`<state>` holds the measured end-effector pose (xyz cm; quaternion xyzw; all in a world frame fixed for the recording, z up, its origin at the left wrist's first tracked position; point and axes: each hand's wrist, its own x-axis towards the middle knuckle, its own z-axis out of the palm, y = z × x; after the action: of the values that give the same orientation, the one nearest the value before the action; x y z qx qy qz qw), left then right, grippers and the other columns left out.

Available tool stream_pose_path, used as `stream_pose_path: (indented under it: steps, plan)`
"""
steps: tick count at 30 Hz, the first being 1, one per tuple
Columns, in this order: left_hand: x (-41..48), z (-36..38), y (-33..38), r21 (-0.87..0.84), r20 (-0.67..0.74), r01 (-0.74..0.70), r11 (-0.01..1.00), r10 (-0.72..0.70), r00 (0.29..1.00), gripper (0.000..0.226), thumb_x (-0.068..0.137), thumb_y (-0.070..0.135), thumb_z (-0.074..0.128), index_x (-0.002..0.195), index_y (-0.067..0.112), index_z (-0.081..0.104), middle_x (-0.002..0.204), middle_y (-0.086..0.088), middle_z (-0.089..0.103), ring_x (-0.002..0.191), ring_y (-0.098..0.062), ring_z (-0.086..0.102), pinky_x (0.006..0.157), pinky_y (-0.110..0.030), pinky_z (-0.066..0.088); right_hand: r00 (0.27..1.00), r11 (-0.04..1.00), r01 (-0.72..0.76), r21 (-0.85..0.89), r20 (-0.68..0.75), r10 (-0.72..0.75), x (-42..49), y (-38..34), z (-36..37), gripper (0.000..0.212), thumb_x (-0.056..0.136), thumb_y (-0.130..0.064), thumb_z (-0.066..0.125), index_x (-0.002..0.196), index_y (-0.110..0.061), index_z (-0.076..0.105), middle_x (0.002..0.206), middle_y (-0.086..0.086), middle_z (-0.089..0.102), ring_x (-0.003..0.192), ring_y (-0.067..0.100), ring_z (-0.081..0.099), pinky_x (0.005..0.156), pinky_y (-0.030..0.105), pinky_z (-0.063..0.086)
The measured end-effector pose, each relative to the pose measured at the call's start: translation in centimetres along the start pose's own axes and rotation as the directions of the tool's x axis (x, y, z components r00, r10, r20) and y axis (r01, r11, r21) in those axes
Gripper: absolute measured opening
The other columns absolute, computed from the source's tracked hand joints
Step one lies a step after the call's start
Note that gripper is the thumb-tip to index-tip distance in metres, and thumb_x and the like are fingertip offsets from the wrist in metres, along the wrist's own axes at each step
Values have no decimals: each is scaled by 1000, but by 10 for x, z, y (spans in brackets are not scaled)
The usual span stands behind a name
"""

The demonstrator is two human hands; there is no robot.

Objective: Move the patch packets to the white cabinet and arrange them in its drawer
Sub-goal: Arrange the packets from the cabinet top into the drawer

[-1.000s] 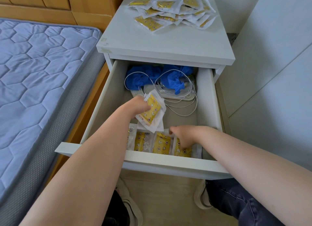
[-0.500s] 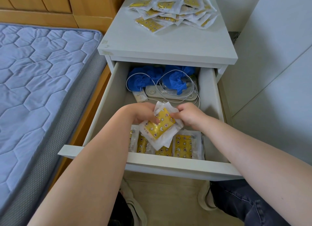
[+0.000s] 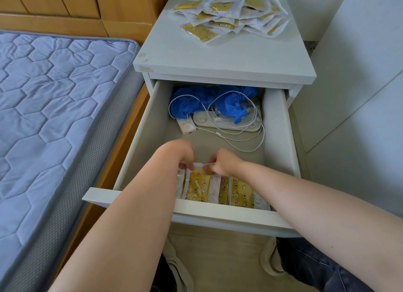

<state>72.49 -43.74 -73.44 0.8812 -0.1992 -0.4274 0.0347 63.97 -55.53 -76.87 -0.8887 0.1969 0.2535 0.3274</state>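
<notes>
A: Fingers first?
B: The fingers (image 3: 190,166) of the left hand (image 3: 180,153) and the right hand (image 3: 223,163) were seen curled, pinched on the top edge of one patch packet (image 3: 197,186). Nothing else was held.
A: What was changed?
B: A second earlier the packet was held up by the left hand alone, above the row. Half a second earlier it was gripped by both. Now it was lowered into the row of packets (image 3: 242,194) at the front of the drawer (image 3: 139,143), left of the middle, touching its neighbours.
A: Meaning for the task?
B: One more packet was judged nearly filed, with release not yet made. A big pile of packets (image 3: 231,14) was left on top of the white cabinet (image 3: 218,58), so most of the work was judged outstanding.
A: Clutter?
B: Blue gloves (image 3: 196,99) and a white cable (image 3: 239,139) were noted at the drawer's back, apart from the row.
</notes>
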Motion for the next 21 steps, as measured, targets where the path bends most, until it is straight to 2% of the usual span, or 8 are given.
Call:
stream_pose_path:
  steps: [2,4,7,10,12,14,18,21]
  plan:
    - [1,1,2,77,-44,-2,997,6,999,36,83,18,72,118,8,65,111,-9,68,103,-23,65,93,-36,52,1000,999,4,45,-8,-4,0,4,-3,41,85,-27,69,118,-4,63,100,10,66,80,21,56,70,25,42]
    - [1,1,5,140,-94,-29,990,43,995,41,82,17,73,122,10,64,121,-8,63,110,-25,59,97,-36,48,1000,1000,23,17,-6,-23,0,7,-3,41,84,-20,70,120,-3,62,92,9,63,79,20,54,66,24,41]
    - [3,3,6,195,-95,-70,978,90,991,49,81,15,74,129,16,59,130,-3,56,118,-23,53,98,-33,45,994,994,111,7,-23,-110,-1,6,2,36,85,-16,69,118,-4,64,99,13,67,80,19,53,68,25,39]
    - [7,8,5,286,-7,-67,956,72,997,47,82,18,72,127,18,61,122,-4,62,110,-23,58,93,-34,48,981,981,185,61,-77,-180,0,6,6,23,84,-17,70,103,-5,72,86,9,68,70,18,56,65,27,42]
    - [10,11,6,324,47,-73,943,61,997,46,81,23,73,126,19,62,117,-4,64,105,-23,60,89,-34,49,973,973,218,70,-90,-211,0,7,7,16,85,-19,70,95,-8,74,84,10,71,70,20,60,65,29,47]
    - [12,13,7,346,73,-83,935,61,995,46,82,24,73,126,17,61,117,-4,64,105,-24,60,89,-34,49,970,969,237,64,-63,-233,0,7,7,16,87,-20,67,97,-9,74,88,8,72,76,19,62,69,29,48]
    - [15,15,8,406,92,-75,911,41,995,46,80,25,75,123,15,63,115,-5,65,103,-25,62,92,-39,51,973,975,224,11,49,-224,0,6,-2,32,87,-9,62,118,-13,67,104,5,67,92,18,60,81,28,47]
    - [17,16,9,417,89,-69,906,35,995,46,78,25,77,120,12,65,112,-6,66,102,-26,62,91,-39,51,984,978,180,-107,2,-181,5,9,-5,30,83,-7,67,112,-11,69,102,6,68,87,18,60,76,28,47]
